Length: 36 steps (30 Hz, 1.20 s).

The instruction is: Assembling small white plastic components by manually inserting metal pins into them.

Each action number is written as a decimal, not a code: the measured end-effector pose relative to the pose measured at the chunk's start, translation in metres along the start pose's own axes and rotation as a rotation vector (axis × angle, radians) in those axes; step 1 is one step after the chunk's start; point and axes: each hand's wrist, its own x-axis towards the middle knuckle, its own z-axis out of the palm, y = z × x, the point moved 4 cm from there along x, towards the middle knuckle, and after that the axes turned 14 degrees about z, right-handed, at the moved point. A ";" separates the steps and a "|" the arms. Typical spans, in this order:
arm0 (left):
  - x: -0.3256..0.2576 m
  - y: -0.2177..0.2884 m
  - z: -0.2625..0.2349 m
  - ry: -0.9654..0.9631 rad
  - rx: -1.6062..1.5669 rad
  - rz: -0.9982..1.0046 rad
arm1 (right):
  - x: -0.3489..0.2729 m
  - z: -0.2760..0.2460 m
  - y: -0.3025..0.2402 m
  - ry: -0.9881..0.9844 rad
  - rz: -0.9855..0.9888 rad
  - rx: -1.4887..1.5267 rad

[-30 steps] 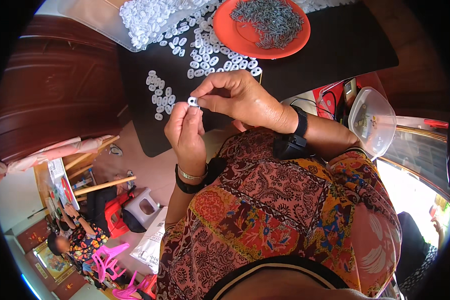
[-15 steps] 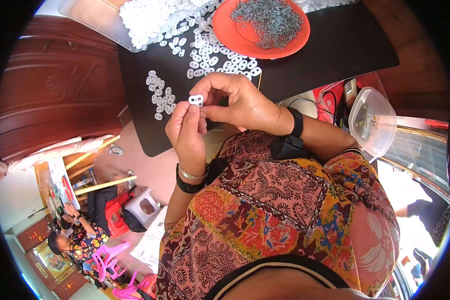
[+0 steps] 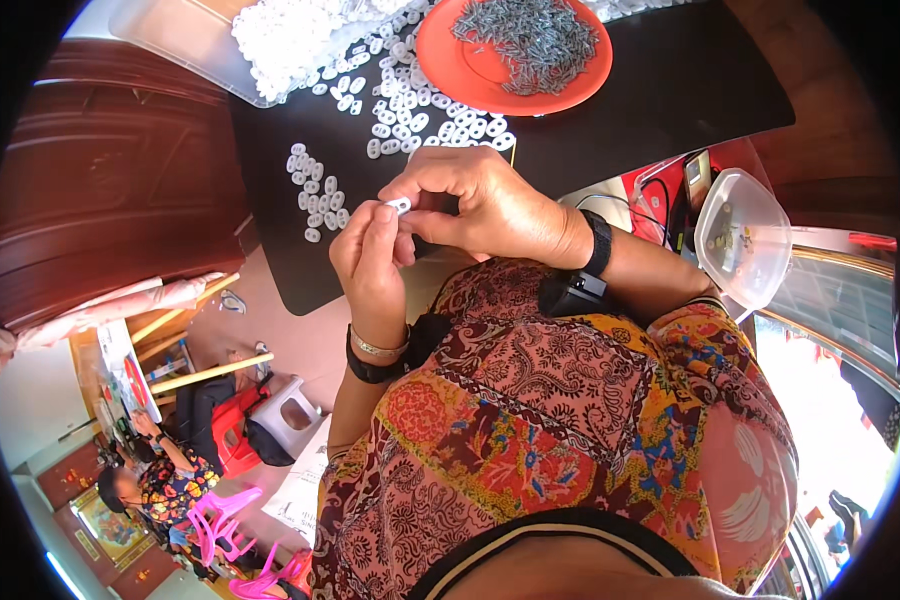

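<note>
A small white oval plastic piece with two holes (image 3: 400, 205) is pinched between both hands over the table's near edge. My left hand (image 3: 370, 250) is closed on it with thumb and fingertips. From the other side my right hand (image 3: 490, 205) grips the same piece, thumb below and index finger curled above. Most of the piece is covered by fingertips. Beyond my hands, loose white pieces (image 3: 420, 122) of the same kind lie on the dark table (image 3: 660, 110). A smaller group of white pieces (image 3: 313, 200) lies to the left of my hands.
A red plate (image 3: 450, 65) piled with small grey metal screws or pins (image 3: 535, 45) sits at the back. Beside it a clear tub (image 3: 185, 40) and a heap of white pieces (image 3: 290, 45) stand far left. A clear plastic container (image 3: 745, 240) is at right. Another person (image 3: 165, 475) sits lower left.
The white piece has turned between my fingers, so less of its face shows now. Both hands stay together in nearly the same place.
</note>
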 end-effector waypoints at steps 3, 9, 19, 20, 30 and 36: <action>-0.001 -0.006 -0.002 0.025 -0.001 -0.037 | -0.001 0.000 0.000 -0.004 0.026 -0.101; -0.003 -0.010 -0.002 0.082 -0.006 -0.077 | -0.002 0.003 -0.005 0.038 -0.085 -0.248; -0.005 -0.016 -0.005 0.060 -0.116 -0.012 | -0.003 0.006 -0.008 0.031 -0.126 -0.301; -0.005 -0.015 -0.005 0.054 -0.107 0.005 | -0.004 0.006 -0.008 0.038 -0.135 -0.309; -0.007 -0.011 -0.003 0.032 -0.132 0.033 | -0.004 0.006 -0.012 0.025 -0.170 -0.300; -0.011 -0.012 0.001 0.098 0.002 0.112 | -0.004 0.002 -0.021 -0.005 -0.258 -0.398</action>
